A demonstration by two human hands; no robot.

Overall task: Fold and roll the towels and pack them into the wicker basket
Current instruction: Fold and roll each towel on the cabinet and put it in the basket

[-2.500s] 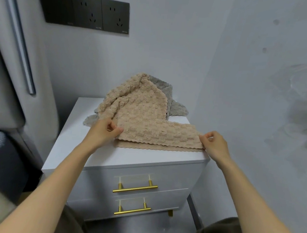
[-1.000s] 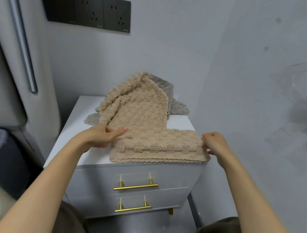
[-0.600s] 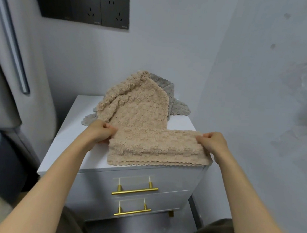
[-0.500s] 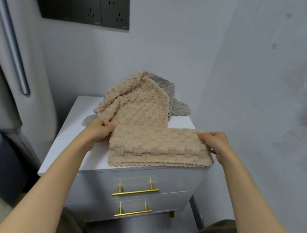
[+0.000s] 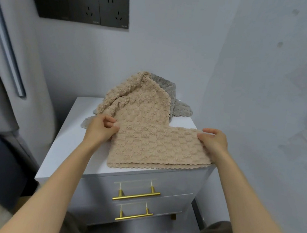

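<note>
A folded beige towel (image 5: pixel 157 144) is spread across the front of the white cabinet top (image 5: pixel 69 138), stretched between the two hands. Its left edge is pinched by the closed left hand (image 5: pixel 99 130), and its right edge is gripped by the closed right hand (image 5: pixel 213 142). A grey towel (image 5: pixel 176 103) is partly covered behind it.
</note>
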